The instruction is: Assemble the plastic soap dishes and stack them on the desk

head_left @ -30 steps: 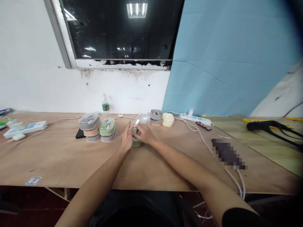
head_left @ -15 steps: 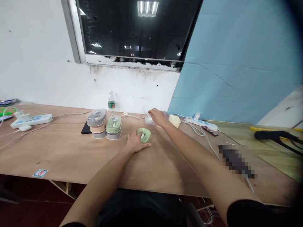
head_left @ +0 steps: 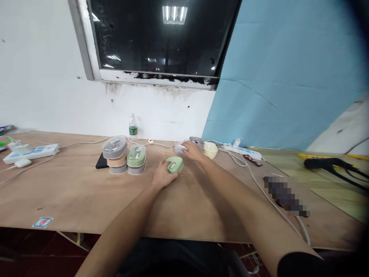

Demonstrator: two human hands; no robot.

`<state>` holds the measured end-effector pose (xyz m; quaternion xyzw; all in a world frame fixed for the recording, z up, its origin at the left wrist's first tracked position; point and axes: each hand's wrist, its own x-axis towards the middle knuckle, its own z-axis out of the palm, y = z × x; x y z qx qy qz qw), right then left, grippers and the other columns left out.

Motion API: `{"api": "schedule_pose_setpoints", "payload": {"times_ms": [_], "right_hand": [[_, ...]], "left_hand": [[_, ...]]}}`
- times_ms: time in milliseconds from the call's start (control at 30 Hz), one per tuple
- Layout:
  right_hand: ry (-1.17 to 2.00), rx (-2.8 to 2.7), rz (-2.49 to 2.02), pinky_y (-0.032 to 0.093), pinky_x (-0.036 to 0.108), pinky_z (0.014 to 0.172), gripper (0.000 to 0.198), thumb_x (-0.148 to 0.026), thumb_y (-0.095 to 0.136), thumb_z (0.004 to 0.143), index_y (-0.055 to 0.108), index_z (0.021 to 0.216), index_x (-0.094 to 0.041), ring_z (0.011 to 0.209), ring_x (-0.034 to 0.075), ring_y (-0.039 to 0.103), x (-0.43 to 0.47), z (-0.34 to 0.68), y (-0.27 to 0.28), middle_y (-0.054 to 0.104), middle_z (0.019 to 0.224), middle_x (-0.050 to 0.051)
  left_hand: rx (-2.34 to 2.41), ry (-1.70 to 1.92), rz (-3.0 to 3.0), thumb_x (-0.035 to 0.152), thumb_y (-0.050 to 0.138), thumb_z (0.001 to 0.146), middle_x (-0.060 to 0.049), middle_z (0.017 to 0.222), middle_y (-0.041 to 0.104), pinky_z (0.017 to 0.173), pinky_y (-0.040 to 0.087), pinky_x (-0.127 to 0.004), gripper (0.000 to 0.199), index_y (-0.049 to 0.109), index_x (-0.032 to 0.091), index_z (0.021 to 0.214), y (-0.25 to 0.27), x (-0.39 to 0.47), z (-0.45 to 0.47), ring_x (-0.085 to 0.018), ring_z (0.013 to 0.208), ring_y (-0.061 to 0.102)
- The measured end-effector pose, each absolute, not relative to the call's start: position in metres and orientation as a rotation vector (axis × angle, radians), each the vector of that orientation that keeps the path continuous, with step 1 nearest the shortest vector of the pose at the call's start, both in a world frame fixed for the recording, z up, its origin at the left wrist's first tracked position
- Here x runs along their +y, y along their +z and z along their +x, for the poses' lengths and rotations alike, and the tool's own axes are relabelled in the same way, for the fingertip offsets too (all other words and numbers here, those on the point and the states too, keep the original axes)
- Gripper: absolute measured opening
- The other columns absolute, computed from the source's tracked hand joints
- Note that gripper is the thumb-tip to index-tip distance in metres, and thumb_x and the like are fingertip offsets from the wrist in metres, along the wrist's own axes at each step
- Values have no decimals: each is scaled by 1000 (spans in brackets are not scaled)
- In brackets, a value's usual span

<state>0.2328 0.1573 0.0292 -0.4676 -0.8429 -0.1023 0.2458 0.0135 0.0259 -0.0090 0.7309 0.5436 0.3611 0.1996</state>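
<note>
Gripping the green box (head_left: pixel 176 164) between the front and back edges of the desk (head_left: pixel 196 215), the left hand (head_left: pixel 163 175) curls around its left side. Apart from it, the right hand (head_left: pixel 192 150) touches clear plastic (head_left: pixel 177 148) nearer the back edge (whether its fingers are closed, I cannot tell), beside cream bowls (head_left: pixel 210 150).

I get bright, even light, with fluorescent tubes (head_left: pixel 174 15) mirrored in the dark windowpane (head_left: pixel 161 44). The right corners blacken; mosaic squares (head_left: pixel 284 195) obscure one patch.
</note>
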Motion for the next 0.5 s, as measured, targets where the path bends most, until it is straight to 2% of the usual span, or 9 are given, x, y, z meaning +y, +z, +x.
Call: {"api": "schedule_pose_setpoints", "payload": {"times_ms": [100, 233, 333, 500], "right_hand": [[-186, -2166, -1207, 43, 38, 96, 34, -20, 48, 86, 64, 116, -15, 106, 24, 58, 133, 230, 27, 65, 116, 12], [10, -2051, -1178, 48, 37, 86, 42, -15, 46, 83, 58, 123, -20, 87, 19, 62, 96, 224, 4, 66, 115, 8], [220, -1948, -1151, 50, 33, 74, 45, -24, 52, 83, 53, 127, -21, 74, 16, 61, 81, 219, -16, 64, 117, 7], [426, -1723, -1117, 47, 28, 60, 31, -41, 56, 82, 59, 103, -19, 63, 15, 59, 76, 216, -25, 67, 95, 5]], "left_hand": [[1467, 1207, 1876, 56, 62, 76, -14, 125, 57, 99, 41, -35, 63, 59, 14, 122, -9, 32, 13, -27, 112, 57], [1307, 1407, 1843, 56, 56, 83, -11, 119, 63, 99, 41, -34, 52, 64, 16, 114, -4, 32, 11, -24, 111, 58], [1200, 1386, 1901, 54, 55, 84, -9, 118, 65, 96, 42, -33, 46, 67, 19, 112, 2, 23, 11, -24, 109, 59], [1213, 1259, 1878, 57, 50, 85, -5, 89, 71, 78, 47, -30, 49, 72, 15, 98, 4, 14, 15, -22, 83, 63]]}}
